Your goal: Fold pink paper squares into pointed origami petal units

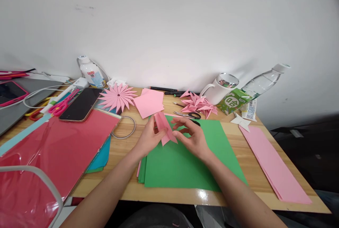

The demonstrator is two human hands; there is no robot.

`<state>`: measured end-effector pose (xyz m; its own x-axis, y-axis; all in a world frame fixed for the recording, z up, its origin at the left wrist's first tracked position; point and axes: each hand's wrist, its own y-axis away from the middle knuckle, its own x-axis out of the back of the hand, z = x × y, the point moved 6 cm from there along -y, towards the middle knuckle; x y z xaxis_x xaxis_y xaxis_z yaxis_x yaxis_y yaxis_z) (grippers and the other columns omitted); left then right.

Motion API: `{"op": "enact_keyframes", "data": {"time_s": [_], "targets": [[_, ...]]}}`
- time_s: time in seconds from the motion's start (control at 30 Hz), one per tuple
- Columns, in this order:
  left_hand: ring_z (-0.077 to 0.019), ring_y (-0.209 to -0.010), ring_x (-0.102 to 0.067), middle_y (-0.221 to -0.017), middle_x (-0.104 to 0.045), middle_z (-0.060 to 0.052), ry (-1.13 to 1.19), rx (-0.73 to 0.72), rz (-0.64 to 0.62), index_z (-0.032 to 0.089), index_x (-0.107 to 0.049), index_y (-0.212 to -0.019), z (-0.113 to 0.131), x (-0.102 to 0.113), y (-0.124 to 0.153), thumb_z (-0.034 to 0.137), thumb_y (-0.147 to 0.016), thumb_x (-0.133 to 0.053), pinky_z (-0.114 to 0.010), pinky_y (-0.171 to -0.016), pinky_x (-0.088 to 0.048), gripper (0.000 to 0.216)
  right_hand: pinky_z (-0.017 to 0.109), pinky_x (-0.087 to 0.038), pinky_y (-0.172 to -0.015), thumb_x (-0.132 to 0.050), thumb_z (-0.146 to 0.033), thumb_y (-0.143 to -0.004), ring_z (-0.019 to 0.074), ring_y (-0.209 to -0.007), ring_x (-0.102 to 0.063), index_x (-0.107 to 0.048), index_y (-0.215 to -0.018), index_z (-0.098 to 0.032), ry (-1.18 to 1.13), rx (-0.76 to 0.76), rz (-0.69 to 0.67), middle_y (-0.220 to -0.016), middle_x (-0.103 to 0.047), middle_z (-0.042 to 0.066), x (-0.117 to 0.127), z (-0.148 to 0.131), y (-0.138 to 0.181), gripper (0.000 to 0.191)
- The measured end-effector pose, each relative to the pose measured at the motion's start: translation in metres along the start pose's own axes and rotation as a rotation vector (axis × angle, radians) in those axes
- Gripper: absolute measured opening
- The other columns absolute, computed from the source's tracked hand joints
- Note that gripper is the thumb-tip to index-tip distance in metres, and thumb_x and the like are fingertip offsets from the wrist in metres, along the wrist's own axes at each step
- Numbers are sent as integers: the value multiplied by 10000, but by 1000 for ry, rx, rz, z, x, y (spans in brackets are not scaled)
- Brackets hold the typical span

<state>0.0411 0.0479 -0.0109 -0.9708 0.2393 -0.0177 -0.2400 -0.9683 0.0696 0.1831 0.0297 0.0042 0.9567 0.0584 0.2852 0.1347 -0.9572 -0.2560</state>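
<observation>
A folded pink paper piece is held between both hands above a stack of green sheets. My left hand pinches its left side with the thumb on top. On its right edge my right hand has thumb and fingers closed, the other fingers partly spread. Behind the hands lie a small stack of square pink paper, a finished pink paper flower and a pile of folded pink pieces.
Scissors lie just beyond the right hand. A phone rests on red sheets at left. White mug, green carton, water bottle and pink strips sit at right. A wall stands behind the wooden desk.
</observation>
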Motion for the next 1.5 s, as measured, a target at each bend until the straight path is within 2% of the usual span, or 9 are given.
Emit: {"op": "enact_keyframes", "data": {"time_s": [0.37,0.53,0.73,0.87,1.03,1.13,1.2,1.3,1.5], "targets": [[-173,-717,-603,-814,-661,-43,34,78,9,120,-615,-894,-9,3,-2,267,-714,-598,-259,-621,-469,233,234,-398,-488,-681,-429,-688,120,-570,-503,-624,-701,-162,-101,-171,132,-658,-590,9,11,22,-6,274],[-215,-790,-629,-878,-699,-74,208,93,-35,107,-652,-981,-11,4,-4,297,-679,-655,-324,-723,-488,357,246,-421,-490,-745,-456,-590,117,-528,-511,-656,-692,-161,-317,-335,156,-623,-622,9,16,40,-8,325],[-237,-1028,-595,-1081,-673,-55,-124,-112,-186,207,-707,-980,10,0,0,157,-746,-531,-359,-917,-435,297,243,-466,-520,-754,-471,-578,129,-582,-573,-678,-733,-173,-441,-430,212,-722,-678,30,21,51,-10,344],[-232,-1150,-529,-1203,-606,-36,-226,-245,-79,250,-710,-964,13,3,2,60,-722,-478,-393,-1011,-362,385,283,-535,-567,-554,-606,-732,146,-619,-619,-664,-932,-177,-518,-543,76,-776,-686,64,12,53,-8,486],[-270,-1262,-408,-1388,-425,-47,-197,-164,-248,269,-647,-1097,12,-9,8,106,-713,-586,-389,-986,-389,422,278,-531,-628,-763,-394,-607,149,-698,-618,-602,-1037,-175,-432,-393,67,-824,-684,42,14,41,-10,509],[-296,-1236,-433,-1377,-435,-106,27,-44,-374,257,-510,-1262,11,-16,11,192,-583,-766,-365,-930,-438,729,279,-508,-598,-759,-392,-606,145,-648,-603,-582,-1046,-161,-358,-328,160,-755,-676,30,21,36,-11,528],[-272,-1102,-556,-1251,-558,-139,172,49,-282,222,-446,-1309,5,-11,7,301,-638,-744,-353,-845,-486,738,273,-494,-570,-760,-395,-603,138,-610,-590,-592,-1012,-160,-312,-304,169,-702,-661,16,20,33,-10,501],[-233,-880,-647,-986,-690,-124,145,134,-103,144,-580,-1152,-5,-2,3,390,-694,-687,-321,-735,-511,531,267,-479,-540,-767,-387,-598,134,-577,-571,-613,-926,-168,-268,-264,118,-659,-641,9,12,28,-7,423],[-195,-783,-651,-854,-712,-79,95,107,-148,124,-678,-845,-5,-9,3,347,-640,-729,-261,-680,-493,307,261,-476,-555,-791,-359,-571,135,-584,-579,-629,-860,-187,-282,-224,102,-659,-644,3,4,20,-1,373]]}}
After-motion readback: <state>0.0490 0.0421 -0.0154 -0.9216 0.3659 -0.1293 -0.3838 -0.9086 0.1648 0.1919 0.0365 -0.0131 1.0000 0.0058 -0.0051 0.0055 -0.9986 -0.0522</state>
